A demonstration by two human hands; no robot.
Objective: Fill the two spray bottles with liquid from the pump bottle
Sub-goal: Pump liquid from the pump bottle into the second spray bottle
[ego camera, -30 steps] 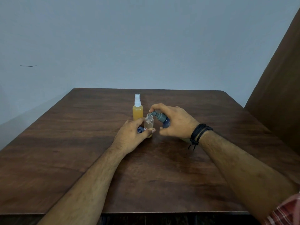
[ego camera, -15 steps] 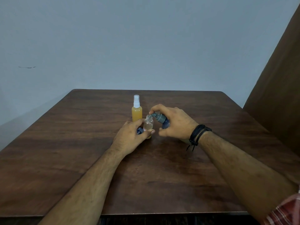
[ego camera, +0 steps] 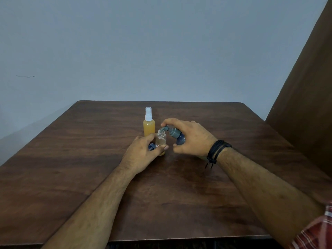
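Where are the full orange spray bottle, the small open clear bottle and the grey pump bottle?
Orange spray bottle with white cap [ego camera: 149, 129]: head view, orange body.
Small open clear bottle [ego camera: 160, 139]: head view, glass side.
Grey pump bottle [ego camera: 173, 132]: head view, pump collar.

Your right hand [ego camera: 192, 139] tilts the grey-capped pump bottle [ego camera: 175, 134] over the small clear open bottle [ego camera: 161, 139] that your left hand [ego camera: 143, 155] steadies on the dark wooden worktop [ego camera: 89, 159].

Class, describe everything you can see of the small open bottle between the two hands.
The small clear bottle stands upright on the wooden table, capless, with a little yellowish liquid at its base. The left hand grips its lower part. The pump bottle, tilted in the right hand, has its nozzle at the open mouth. The capped orange spray bottle stands just behind.
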